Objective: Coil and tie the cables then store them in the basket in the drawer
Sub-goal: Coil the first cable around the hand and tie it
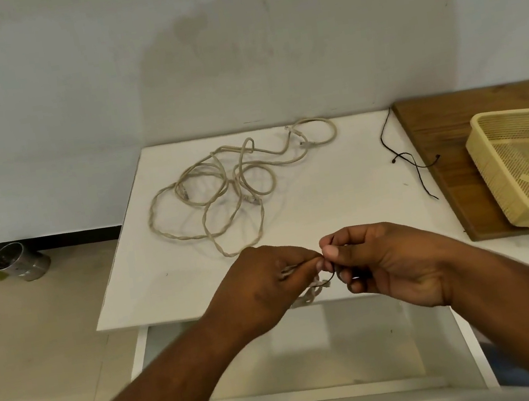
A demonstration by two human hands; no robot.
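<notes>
Two grips are held close together at the near edge of the table (327, 211), above the open drawer (316, 358). A small cable bundle (308, 292) is clenched in the left grip (268, 279), probably so the loops cannot spring apart. A dark tie (329, 280) is pinched by the right grip (380, 261), apparently for knotting. A loose cable (220, 190) is spread farther back. The basket (519, 113) is set at the right, outside the drawer.

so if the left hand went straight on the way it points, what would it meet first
The right hand: the left hand points rightward at it, and the two nearly touch over the cable and tie they pinch. Depth looks alike, so probably at once.
</notes>
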